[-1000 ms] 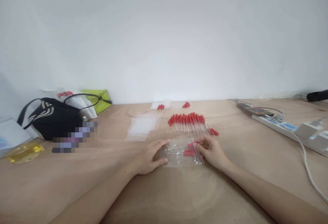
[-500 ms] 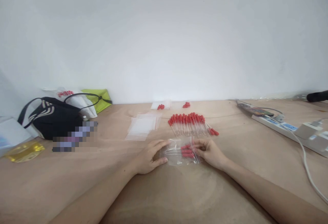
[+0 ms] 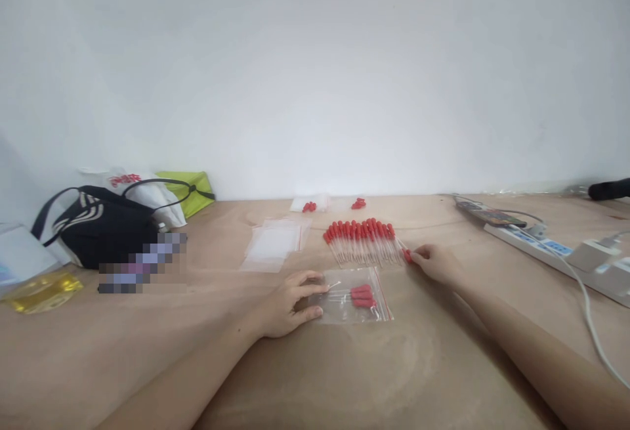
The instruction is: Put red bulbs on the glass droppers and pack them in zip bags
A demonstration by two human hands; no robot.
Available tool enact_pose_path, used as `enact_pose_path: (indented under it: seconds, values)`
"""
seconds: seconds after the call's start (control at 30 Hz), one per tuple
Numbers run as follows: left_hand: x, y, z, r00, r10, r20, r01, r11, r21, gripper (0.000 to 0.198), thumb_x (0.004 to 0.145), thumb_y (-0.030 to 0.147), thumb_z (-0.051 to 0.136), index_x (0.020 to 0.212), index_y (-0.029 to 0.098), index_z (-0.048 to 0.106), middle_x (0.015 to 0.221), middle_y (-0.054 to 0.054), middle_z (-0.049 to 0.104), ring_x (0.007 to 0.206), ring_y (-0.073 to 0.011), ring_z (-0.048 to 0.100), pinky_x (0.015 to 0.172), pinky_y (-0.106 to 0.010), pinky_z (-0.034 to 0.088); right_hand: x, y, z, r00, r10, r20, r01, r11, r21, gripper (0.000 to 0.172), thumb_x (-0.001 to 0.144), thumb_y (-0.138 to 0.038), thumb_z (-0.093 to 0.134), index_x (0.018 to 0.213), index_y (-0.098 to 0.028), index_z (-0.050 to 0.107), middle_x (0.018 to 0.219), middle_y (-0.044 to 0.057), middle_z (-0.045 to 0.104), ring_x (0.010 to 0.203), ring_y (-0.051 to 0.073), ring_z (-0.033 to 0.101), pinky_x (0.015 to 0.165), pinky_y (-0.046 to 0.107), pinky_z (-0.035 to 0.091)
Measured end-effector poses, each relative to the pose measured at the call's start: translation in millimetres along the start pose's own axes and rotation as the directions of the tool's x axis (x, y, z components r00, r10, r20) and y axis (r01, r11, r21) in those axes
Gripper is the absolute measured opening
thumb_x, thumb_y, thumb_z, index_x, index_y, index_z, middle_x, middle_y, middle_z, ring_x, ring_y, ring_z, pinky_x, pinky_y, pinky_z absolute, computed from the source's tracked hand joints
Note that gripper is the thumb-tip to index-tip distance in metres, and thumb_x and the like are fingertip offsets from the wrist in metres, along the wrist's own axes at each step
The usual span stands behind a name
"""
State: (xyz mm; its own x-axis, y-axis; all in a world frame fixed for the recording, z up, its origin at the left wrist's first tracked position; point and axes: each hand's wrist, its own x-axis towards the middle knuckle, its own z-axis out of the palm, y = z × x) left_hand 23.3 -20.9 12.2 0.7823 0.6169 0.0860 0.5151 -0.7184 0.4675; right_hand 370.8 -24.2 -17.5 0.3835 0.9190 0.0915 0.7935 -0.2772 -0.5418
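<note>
A clear zip bag lies flat before me with several red-headed sticks inside, their pale thin shafts pointing left. My left hand rests at the bag's left edge, thumb and fingers spread apart and touching the plastic. Off to the right, my right hand is closed in a pinch on the red end of a single stick, whose shaft points up and left. Just left of that hand lies a row of many such red-headed sticks, heads away from me.
Flat clear bags lie left of the row. Small red pieces and more red pieces sit near the wall. A white power strip with cables stands right; a black bag and yellow packet are left.
My right hand has let go of the bag's right end and moved up and right to the loose stick. My left hand has stayed at the bag.
</note>
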Motion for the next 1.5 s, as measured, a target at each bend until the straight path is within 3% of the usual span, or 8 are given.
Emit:
enact_pose_path:
  seconds: [0.33,0.43,0.6,0.8,0.97,1.13,1.3,1.5]
  values:
    - [1.0,-1.0,0.2,1.0,0.005,0.009,-0.005,1.0,-0.02,0.036,0.082,0.034,0.049,0.118,0.028,0.049,0.128,-0.005,0.039,0.117,-0.0228,0.037,0.098,-0.039,0.031,-9.5,1.0,-14.0,0.942,0.125,-0.312,-0.024,0.951,0.308,0.017,0.069,-0.027,0.05,0.074,-0.017,0.061,0.066,0.006,0.066,0.062,0.018,0.06,0.053,0.025,0.041]
    - [1.1,-2.4,1.0,1.0,-0.002,0.012,0.002,1.0,-0.022,0.037,0.082,0.035,0.049,0.118,0.029,0.049,0.128,-0.005,0.038,0.117,-0.0233,0.037,0.098,-0.04,0.03,-8.8,7.6,-22.1,0.903,0.226,-0.366,-0.002,0.853,0.523,0.02,0.068,-0.033,0.053,0.077,-0.016,0.06,0.066,0.007,0.065,0.06,0.017,0.06,0.048,0.024,0.041]
    - [-0.3,-4.3,1.6,1.0,0.014,0.0,-0.014,1.0,-0.025,0.037,0.082,0.036,0.049,0.118,0.029,0.048,0.129,-0.005,0.039,0.117,-0.0228,0.037,0.098,-0.039,0.03,-6.7,14.6,-29.0,0.855,0.227,-0.467,0.25,0.609,0.753,0.031,0.065,-0.047,0.057,0.075,-0.017,0.056,0.071,0.004,0.063,0.06,0.012,0.056,0.055,0.023,0.044]
    - [-0.8,-3.0,0.3,1.0,0.013,0.0,-0.013,0.999,-0.034,0.036,0.082,0.036,0.049,0.118,0.029,0.049,0.128,-0.005,0.039,0.117,-0.0228,0.037,0.098,-0.039,0.03,-24.5,-0.4,-25.6,0.978,-0.094,-0.188,0.201,0.682,0.704,0.038,0.065,-0.054,0.056,0.065,-0.016,0.055,0.056,0.002,0.057,0.05,0.01,0.048,0.049,0.023,0.04]
    - [-0.8,-2.9,0.6,1.0,0.008,0.008,-0.008,1.0,-0.017,0.036,0.083,0.037,0.048,0.118,0.029,0.048,0.129,-0.004,0.038,0.118,-0.0224,0.037,0.098,-0.038,0.03,-31.9,-10.0,-11.3,0.986,-0.139,-0.096,0.166,0.683,0.712,0.039,0.066,-0.055,0.055,0.061,-0.016,0.054,0.054,0.001,0.055,0.049,0.009,0.047,0.05,0.022,0.039]
    - [-1.5,-2.3,0.4,1.0,-0.024,-0.019,0.024,1.0,-0.004,0.049,0.082,0.04,0.048,0.128,0.027,0.035,0.132,-0.005,0.037,0.119,-0.0229,0.035,0.099,-0.039,0.03,-42.2,-24.5,9.2,0.995,-0.1,0.02,0.037,0.534,0.845,0.035,0.062,-0.05,0.062,0.068,-0.017,0.053,0.06,-0.001,0.059,0.055,0.01,0.052,0.054,0.022,0.042]
    - [-2.2,-1.1,-0.2,0.999,-0.028,-0.027,0.027,1.0,-0.016,0.057,0.082,0.04,0.047,0.132,0.027,0.023,0.136,-0.003,0.032,0.122,-0.0215,0.032,0.1,-0.038,0.028,-62.6,-48.4,15.6,0.958,-0.204,0.202,-0.106,0.401,0.91,0.035,0.056,-0.039,0.071,0.078,-0.018,0.054,0.072,0.0,0.061,0.066,0.011,0.057,0.068,0.024,0.046]
    - [-1.2,-0.7,0.7,0.999,-0.007,-0.033,0.007,1.0,-0.011,0.056,0.082,0.038,0.048,0.132,0.027,0.024,0.136,-0.003,0.032,0.121,-0.021,0.032,0.1,-0.038,0.028,-65.4,-59.0,28.4,0.968,-0.173,0.18,-0.065,0.523,0.85,0.034,0.054,-0.039,0.07,0.073,-0.018,0.052,0.061,-0.002,0.057,0.053,0.011,0.055,0.052,0.025,0.046]
